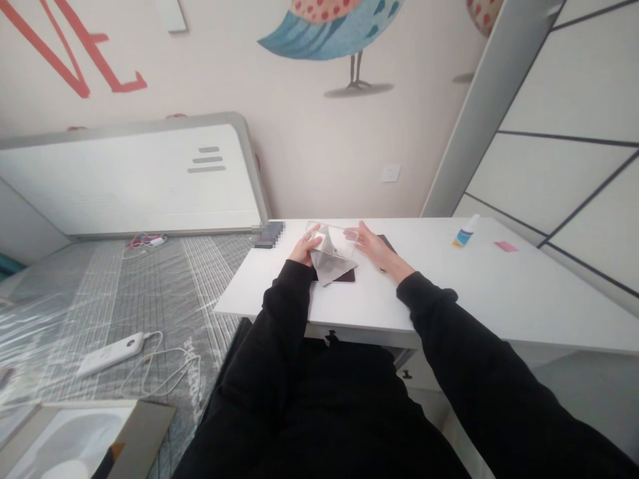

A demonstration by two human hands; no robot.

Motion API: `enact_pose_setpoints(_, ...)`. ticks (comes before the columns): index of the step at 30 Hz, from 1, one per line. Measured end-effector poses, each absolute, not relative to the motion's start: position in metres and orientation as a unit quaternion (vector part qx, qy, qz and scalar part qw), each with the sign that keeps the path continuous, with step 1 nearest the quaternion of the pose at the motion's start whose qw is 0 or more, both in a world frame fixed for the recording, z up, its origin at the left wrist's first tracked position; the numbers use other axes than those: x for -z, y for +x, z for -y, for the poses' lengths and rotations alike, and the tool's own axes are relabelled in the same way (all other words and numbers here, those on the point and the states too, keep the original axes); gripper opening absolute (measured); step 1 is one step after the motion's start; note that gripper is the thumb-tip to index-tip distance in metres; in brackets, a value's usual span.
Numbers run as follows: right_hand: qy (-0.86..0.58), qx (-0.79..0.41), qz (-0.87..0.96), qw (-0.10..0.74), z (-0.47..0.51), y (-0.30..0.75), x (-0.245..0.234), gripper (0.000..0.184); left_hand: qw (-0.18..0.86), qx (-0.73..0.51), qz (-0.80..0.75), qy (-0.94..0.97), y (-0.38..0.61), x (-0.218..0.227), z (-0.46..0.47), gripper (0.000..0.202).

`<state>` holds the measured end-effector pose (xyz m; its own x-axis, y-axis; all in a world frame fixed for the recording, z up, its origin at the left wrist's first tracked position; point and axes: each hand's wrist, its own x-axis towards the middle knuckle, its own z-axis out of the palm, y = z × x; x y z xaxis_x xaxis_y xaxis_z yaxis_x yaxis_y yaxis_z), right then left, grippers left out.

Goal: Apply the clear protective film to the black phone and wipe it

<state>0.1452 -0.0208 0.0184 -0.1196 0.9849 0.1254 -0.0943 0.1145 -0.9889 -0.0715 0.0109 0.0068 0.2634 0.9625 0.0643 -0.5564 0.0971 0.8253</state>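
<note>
The left hand (303, 249) pinches a grey cloth (331, 267) together with the left end of a clear plastic piece (344, 241), the thumb lying on top. The right hand (372, 245) is at the other end, its fingertips at the clear edge; whether they grip it or only touch it, I cannot tell. The piece is over the white desk (439, 293), in front of the person and toward the far edge. It looks rectangular, its long axis running from the left hand to the right, sloping slightly down in view toward the right, while a loose corner of the cloth hangs toward the desk's near edge.

The cloth hides part of the piece — and part of a dark flat object (345, 275) beneath. Another dark item (387, 244) is partly covered by the right hand and wrist. A blurred dark item (269, 235) lies at the desk's left end; well to the right are a white-capped bottle (464, 234) and, just beyond it, a pink slip (506, 246). Left of the desk, a white power strip (110, 354) with its cord rests on the plastic-covered bed (150, 286) — near an open box (144, 432).
</note>
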Motion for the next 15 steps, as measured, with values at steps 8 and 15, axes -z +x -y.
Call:
enact_pose_setpoints(8,-0.276,-0.648,0.591,0.393,0.026,0.137,-0.013,0.048,0.714,-0.499,-0.176,0.458,-0.076,-0.023,0.008,0.079)
enact_pose_setpoints(15,-0.276,-0.639,0.541,0.472,0.023,0.138,-0.009,0.032,0.675,-0.524,-0.281,0.438,-0.068,-0.014,-0.001,0.064)
